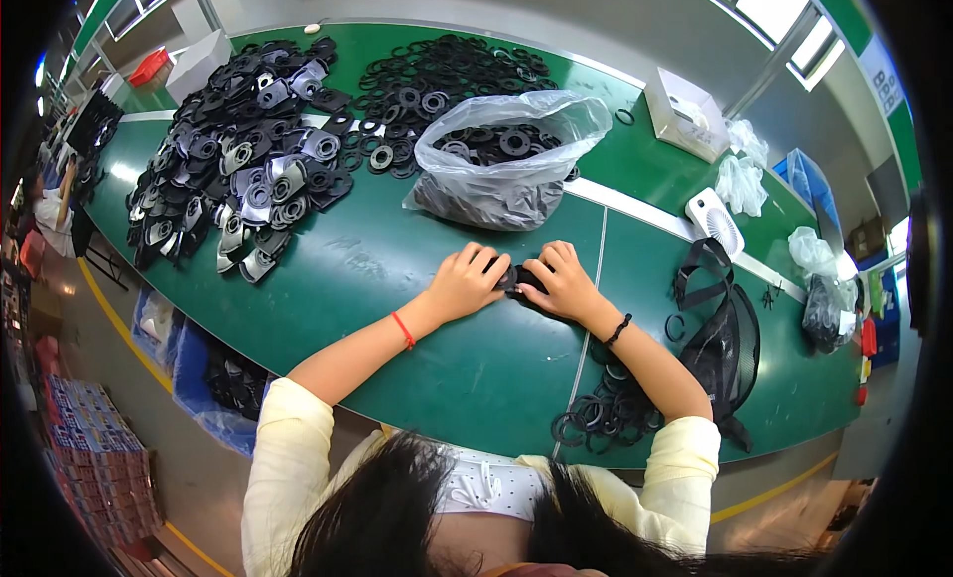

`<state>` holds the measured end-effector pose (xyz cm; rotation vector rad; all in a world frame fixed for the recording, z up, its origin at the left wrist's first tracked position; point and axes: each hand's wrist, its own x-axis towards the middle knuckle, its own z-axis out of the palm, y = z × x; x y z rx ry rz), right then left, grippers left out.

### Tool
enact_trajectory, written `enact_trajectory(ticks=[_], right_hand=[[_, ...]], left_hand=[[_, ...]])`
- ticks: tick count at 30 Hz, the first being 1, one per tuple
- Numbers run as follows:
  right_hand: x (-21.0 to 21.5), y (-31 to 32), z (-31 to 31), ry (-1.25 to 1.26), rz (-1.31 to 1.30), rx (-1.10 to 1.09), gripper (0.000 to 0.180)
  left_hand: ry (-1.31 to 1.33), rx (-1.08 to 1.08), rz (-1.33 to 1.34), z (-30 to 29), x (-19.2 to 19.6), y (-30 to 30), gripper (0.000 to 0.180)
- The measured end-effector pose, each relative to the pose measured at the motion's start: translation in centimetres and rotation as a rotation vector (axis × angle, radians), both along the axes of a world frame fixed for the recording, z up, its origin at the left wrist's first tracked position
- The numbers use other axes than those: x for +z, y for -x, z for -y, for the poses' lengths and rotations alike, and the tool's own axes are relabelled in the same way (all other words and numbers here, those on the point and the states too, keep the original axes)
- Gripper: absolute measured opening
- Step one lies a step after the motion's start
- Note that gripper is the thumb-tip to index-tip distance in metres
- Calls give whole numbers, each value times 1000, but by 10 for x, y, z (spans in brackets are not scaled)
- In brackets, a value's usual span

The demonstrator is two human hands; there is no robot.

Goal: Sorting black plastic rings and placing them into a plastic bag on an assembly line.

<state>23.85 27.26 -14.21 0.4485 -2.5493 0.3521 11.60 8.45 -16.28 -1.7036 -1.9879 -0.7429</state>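
Both my hands meet over the middle of the green table, just in front of an open clear plastic bag (pixel 496 195) of black ring-shaped parts. My left hand (pixel 471 277) has its fingers curled round a small black round part (pixel 507 278). From the other side my right hand (pixel 562 282) is closed on a black piece (pixel 530 277), its thumb and fingers pinched together. The two black pieces touch or nearly touch; my fingers hide most of them, so I cannot tell whether they are joined.
A large heap of black and silver plates (pixel 238 160) lies left. Black rings (pixel 447 71) spread behind the bag; more rings (pixel 611 408) lie by my right forearm. A white fan (pixel 715 222), a black mesh bag (pixel 725 349) and a white box (pixel 685 115) stand right.
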Motion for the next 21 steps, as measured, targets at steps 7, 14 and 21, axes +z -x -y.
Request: enact_trajectory(ticks=[7, 14, 21], right_hand=[[0, 32, -11, -116, -80, 3, 27], [-1, 35, -7, -88, 2, -82, 29], [41, 36, 12, 414, 165, -117, 23]], left_hand=[[21, 36, 120, -14, 7, 21, 29], [-266, -40, 358, -16, 91, 27, 28], [-318, -28, 26, -71, 141, 86, 36]])
